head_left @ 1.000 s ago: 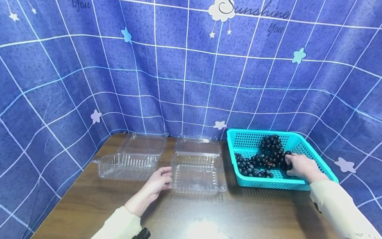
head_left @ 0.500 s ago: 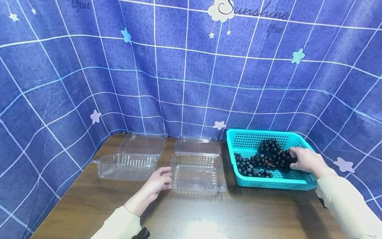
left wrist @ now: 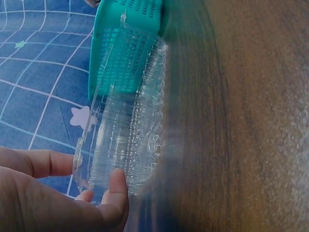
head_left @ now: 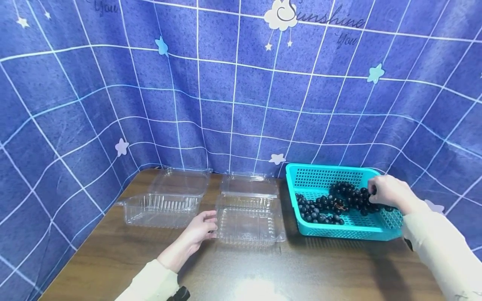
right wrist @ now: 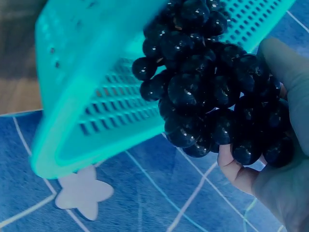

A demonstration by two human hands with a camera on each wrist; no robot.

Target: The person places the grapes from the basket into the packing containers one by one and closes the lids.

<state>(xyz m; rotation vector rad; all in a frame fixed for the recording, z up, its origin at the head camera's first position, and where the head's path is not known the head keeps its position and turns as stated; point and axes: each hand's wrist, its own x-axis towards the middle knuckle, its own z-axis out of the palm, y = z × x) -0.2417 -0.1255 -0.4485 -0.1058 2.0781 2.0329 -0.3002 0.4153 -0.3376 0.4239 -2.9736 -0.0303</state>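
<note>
My right hand point(head_left: 391, 193) grips a bunch of black grapes point(right wrist: 193, 94) at the right side of the turquoise basket point(head_left: 348, 231). The bunch hangs from the fingers, partly raised over the basket; in the right wrist view the fingers point(right wrist: 239, 175) curl under it. Several smaller dark grapes point(head_left: 315, 214) lie in the basket's left part, beside a bare brown stem point(head_left: 341, 205). My left hand point(head_left: 197, 232) touches the left end of a clear plastic clamshell box point(head_left: 246, 225), its fingers relaxed. That box's lid point(head_left: 248, 183) is folded back.
Another clear clamshell box point(head_left: 162, 211) with its lid laid back stands to the left. Everything is on a brown wooden table point(head_left: 211, 271). A blue checked curtain point(head_left: 226, 104) hangs close behind and at both sides.
My right hand has moved right and up with the bunch of grapes, drawing it from the pile toward the basket's right side. The left hand has stayed in place at the box.
</note>
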